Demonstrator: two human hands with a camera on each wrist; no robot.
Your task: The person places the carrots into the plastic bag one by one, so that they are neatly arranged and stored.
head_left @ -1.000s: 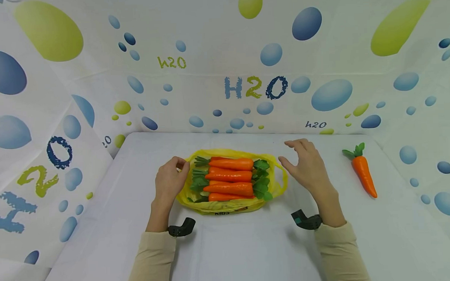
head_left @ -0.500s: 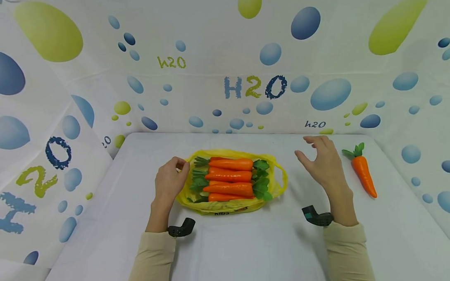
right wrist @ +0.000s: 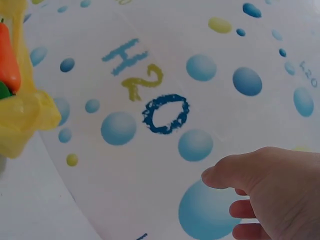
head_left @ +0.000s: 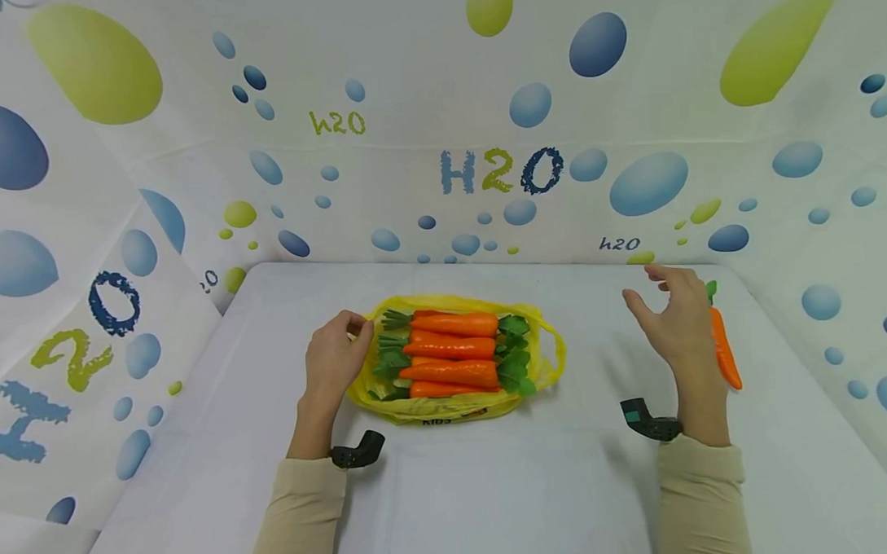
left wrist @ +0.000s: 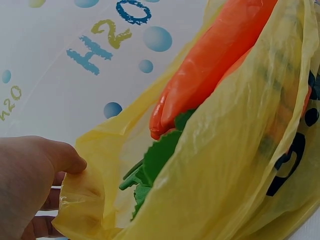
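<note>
A yellow plastic bag (head_left: 542,363) lies opened in the middle of the table, with several orange carrots (head_left: 449,348) and their green leaves inside. My left hand (head_left: 336,352) pinches the bag's left edge between thumb and fingers; in the left wrist view the thumb presses on the yellow film (left wrist: 82,200). To the right of the bag, my right hand (head_left: 676,322) hovers with thumb and fingers apart, holding nothing. Just beyond it, a single carrot (head_left: 725,353) lies on the table, its upper part partly hidden behind the hand.
The white table (head_left: 451,489) meets a wall cloth (head_left: 411,188) printed with blue and green drops at the back and sides. A dark camera sits on each wrist, such as the right wrist camera (head_left: 650,420).
My right hand has moved right, away from the bag and up to the lone carrot, which it now partly covers. The left hand stays on the bag's edge.
</note>
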